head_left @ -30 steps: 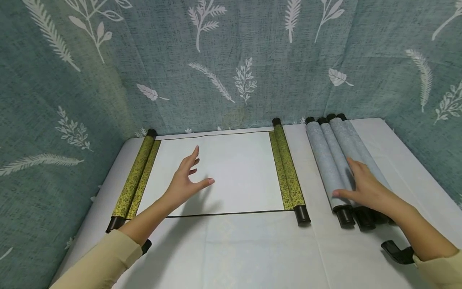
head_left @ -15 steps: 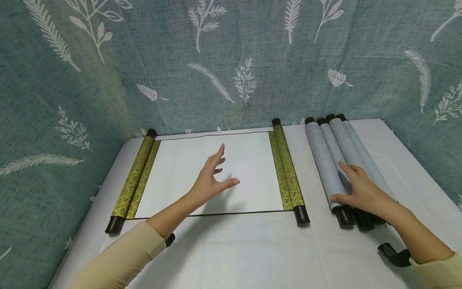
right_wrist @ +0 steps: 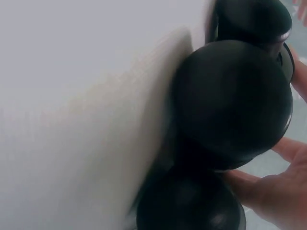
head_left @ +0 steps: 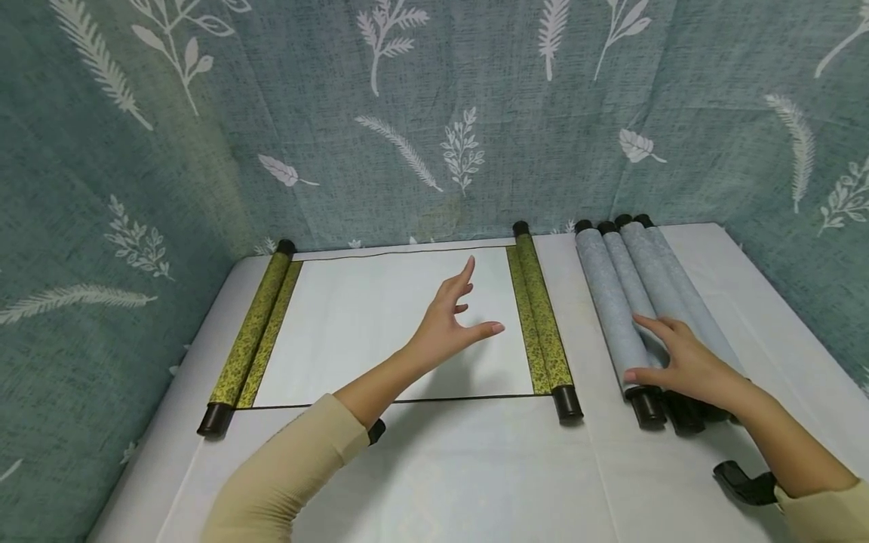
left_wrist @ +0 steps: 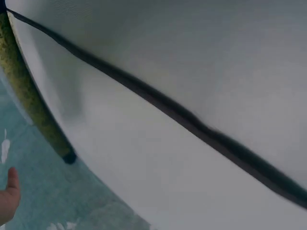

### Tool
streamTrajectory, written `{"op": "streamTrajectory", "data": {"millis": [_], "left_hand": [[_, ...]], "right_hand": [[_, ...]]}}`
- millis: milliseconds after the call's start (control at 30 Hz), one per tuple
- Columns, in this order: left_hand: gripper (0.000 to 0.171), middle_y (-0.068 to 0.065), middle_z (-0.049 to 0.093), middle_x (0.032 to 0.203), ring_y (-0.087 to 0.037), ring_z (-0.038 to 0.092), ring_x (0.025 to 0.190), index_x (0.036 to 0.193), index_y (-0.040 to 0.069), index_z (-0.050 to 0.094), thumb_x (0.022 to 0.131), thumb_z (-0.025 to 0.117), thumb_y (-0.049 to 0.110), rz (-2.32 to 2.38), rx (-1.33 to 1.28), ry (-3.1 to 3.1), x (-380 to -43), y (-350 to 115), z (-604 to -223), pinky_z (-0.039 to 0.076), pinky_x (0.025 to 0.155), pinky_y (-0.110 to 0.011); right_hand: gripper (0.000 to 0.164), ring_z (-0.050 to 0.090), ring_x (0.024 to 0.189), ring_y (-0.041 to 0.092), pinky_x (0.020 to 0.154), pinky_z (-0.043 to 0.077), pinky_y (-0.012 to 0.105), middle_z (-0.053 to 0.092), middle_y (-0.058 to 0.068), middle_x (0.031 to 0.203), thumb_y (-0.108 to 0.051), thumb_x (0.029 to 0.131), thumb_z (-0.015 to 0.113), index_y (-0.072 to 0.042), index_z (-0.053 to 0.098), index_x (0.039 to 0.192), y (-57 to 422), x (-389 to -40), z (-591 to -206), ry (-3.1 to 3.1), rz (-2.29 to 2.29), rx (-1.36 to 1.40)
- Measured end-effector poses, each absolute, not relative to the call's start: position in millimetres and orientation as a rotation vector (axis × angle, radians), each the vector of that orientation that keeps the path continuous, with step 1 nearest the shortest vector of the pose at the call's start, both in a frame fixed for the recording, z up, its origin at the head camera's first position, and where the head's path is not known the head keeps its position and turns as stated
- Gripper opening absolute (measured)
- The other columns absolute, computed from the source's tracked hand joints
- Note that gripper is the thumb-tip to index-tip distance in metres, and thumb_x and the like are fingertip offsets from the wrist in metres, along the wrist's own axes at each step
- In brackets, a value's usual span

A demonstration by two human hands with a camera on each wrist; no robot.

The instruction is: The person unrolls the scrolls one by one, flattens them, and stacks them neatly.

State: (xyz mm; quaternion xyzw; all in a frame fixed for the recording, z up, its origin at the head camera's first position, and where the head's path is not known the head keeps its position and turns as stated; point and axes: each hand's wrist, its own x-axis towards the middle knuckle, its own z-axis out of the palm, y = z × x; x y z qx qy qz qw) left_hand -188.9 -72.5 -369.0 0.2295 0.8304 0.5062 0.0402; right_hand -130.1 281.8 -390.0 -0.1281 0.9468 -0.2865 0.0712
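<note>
A partly unrolled scroll lies flat, its blank white sheet edged by yellow-green patterned rolls with black end knobs. Above the right half of that sheet hovers my left hand, thumb spread from the fingers, holding nothing; its shadow falls on the paper. On the right, several rolled grey scrolls lie side by side. Over their near ends is my right hand, thumb by the leftmost roll and fingers across the neighbouring ones. Black end knobs fill much of the right wrist view, with part of the hand behind them.
A white cloth covers the table. Green-blue curtain with white leaf prints hangs behind and at both sides. Black wrist-camera mounts show under the wrists.
My left hand has moved right across the white sheet, from its left half to its right half. My right hand has shifted slightly left over the grey scrolls, which stay put.
</note>
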Motion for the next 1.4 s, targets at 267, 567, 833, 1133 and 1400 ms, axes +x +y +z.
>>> {"op": "streamTrajectory", "data": {"millis": [267, 567, 833, 1133, 1400], "left_hand": [[0.096, -0.009, 0.025, 0.151, -0.022, 0.034, 0.136, 0.150, 0.041, 0.008, 0.082, 0.075, 0.030, 1.555, 0.727, 2.485, -194.2, -44.2, -374.1, 0.037, 0.104, -0.042], [0.092, -0.011, 0.026, 0.151, -0.027, 0.036, 0.134, 0.153, 0.030, 0.014, 0.083, 0.074, 0.031, 1.438, 0.792, 2.478, -194.7, -12.3, -369.8, 0.040, 0.101, -0.040], [0.087, -0.008, 0.029, 0.151, -0.022, 0.037, 0.135, 0.152, 0.029, 0.021, 0.082, 0.073, 0.035, 1.357, 0.824, 2.461, -198.3, 18.4, -358.2, 0.040, 0.101, -0.043], [0.084, -0.008, 0.028, 0.152, -0.023, 0.039, 0.133, 0.151, 0.025, 0.026, 0.082, 0.074, 0.033, 1.363, 0.753, 2.385, -205.0, 51.5, -357.7, 0.045, 0.095, -0.034], [0.080, -0.010, 0.028, 0.152, -0.024, 0.037, 0.134, 0.150, 0.021, 0.029, 0.083, 0.072, 0.032, 1.348, 0.694, 2.351, -206.9, 73.9, -365.6, 0.042, 0.099, -0.033]], "right_hand": [[0.094, 0.028, 0.119, 0.063, 0.085, 0.032, 0.073, 0.018, 0.046, 0.136, -0.035, 0.078, 0.077, 0.006, 0.026, 0.145, 282.1, -127.6, -390.8, 2.847, -0.894, -0.370], [0.092, 0.029, 0.121, 0.061, 0.087, 0.032, 0.071, 0.022, 0.043, 0.140, -0.033, 0.077, 0.078, 0.005, 0.028, 0.144, 281.8, -126.5, -392.7, 2.858, -0.926, -0.379], [0.091, 0.030, 0.119, 0.062, 0.086, 0.032, 0.072, 0.022, 0.044, 0.138, -0.032, 0.077, 0.078, 0.006, 0.030, 0.143, 281.3, -126.7, -394.3, 2.869, -0.935, -0.356], [0.089, 0.025, 0.121, 0.063, 0.087, 0.028, 0.073, 0.016, 0.044, 0.139, -0.028, 0.077, 0.078, 0.007, 0.030, 0.143, 280.2, -129.1, -394.0, 2.807, -1.030, -0.294], [0.083, 0.014, 0.125, 0.065, 0.086, 0.025, 0.075, 0.002, 0.045, 0.141, -0.024, 0.080, 0.076, 0.006, 0.031, 0.143, 276.1, -129.9, -391.3, 2.673, -1.196, -0.198]]}}
